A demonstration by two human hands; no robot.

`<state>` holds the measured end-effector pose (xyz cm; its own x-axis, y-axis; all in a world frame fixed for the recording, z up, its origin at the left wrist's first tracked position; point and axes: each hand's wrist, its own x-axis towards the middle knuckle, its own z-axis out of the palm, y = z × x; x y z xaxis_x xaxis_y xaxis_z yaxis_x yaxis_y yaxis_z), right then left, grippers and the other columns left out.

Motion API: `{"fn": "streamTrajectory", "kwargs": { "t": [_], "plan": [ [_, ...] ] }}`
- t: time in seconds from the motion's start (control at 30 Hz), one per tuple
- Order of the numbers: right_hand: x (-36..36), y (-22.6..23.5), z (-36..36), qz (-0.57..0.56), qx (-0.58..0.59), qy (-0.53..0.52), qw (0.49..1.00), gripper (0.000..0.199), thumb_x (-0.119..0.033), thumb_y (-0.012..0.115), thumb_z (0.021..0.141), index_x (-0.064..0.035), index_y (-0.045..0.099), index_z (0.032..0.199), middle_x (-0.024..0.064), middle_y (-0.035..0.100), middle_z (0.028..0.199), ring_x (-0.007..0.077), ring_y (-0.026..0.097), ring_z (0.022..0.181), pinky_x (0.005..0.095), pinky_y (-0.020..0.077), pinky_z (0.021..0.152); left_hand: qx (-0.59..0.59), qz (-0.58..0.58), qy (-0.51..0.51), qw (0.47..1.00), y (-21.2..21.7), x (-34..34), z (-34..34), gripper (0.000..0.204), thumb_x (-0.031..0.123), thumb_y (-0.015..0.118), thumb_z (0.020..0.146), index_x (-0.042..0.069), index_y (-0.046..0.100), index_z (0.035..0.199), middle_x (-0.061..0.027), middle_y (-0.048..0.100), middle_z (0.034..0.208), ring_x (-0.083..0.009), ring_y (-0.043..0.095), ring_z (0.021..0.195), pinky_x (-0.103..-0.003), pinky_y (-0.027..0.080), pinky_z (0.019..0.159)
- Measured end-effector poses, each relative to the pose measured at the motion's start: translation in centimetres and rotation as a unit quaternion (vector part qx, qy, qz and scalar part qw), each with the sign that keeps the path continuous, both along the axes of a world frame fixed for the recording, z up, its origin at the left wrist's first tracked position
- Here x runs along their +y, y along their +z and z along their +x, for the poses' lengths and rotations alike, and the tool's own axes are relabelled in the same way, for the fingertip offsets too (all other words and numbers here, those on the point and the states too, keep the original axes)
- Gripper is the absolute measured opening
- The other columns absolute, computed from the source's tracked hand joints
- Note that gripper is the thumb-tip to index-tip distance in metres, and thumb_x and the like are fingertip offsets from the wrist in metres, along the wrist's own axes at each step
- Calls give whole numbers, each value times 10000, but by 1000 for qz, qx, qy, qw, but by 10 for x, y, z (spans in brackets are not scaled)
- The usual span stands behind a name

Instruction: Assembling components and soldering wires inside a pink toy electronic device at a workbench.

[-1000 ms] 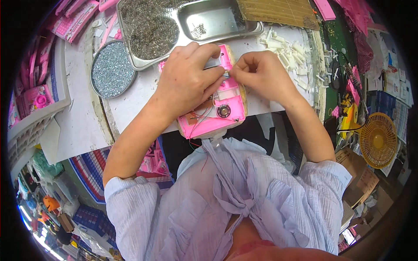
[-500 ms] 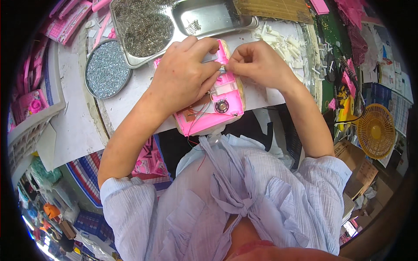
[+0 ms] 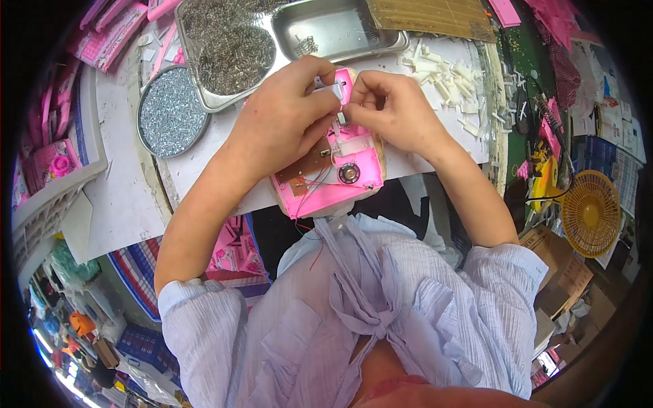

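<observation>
Pink open case (image 3: 320,202) at the near edge of the table (image 3: 122,183), directly before the person. Left hand (image 3: 282,119) lies across the case's left side, fingers bent inward; its grip is hidden, cannot tell whether it clamps anything. Right hand (image 3: 398,112) at the case's upper right, thumb and forefinger brought close beside the left fingertips; cannot tell what, if anything, is pinched. Round black speaker (image 3: 349,174) and thin wires (image 3: 314,187) in the case's lower part. Metal tray (image 3: 333,30) beyond; round dish (image 3: 140,130) of small metal bits to the left; white plastic pieces (image 3: 445,76) loose to the right.
</observation>
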<state>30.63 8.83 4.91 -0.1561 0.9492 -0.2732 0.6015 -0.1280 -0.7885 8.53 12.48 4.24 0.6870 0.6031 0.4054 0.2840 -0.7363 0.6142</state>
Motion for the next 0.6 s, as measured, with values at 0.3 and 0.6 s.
{"fn": "streamTrajectory", "kwargs": {
  "t": [0.3, 0.6],
  "plan": [
    [-7, -9, -1, 93, 41, -35, 994, 215, -188, 744, 865, -22, 621, 806, 56, 625, 650, 107, 567, 611, 325, 488, 595, 71, 162, -3, 984, -5, -3, 7, 206, 154, 732, 746, 67, 730, 933, -106, 636, 1164, -294, 615, 917, -420, 496, 761],
    [204, -7, 270, 218, -345, -281, 869, 426, -242, 781, 822, -36, 680, 1181, 223, 740, 1069, 398, 704, 1055, 423, 564, 887, 163, 147, 12, 975, 12, -11, 10, 303, 107, 765, 713, 76, 736, 1013, -121, 614, 1201, -305, 595, 994, -446, 480, 847]
  ]
}}
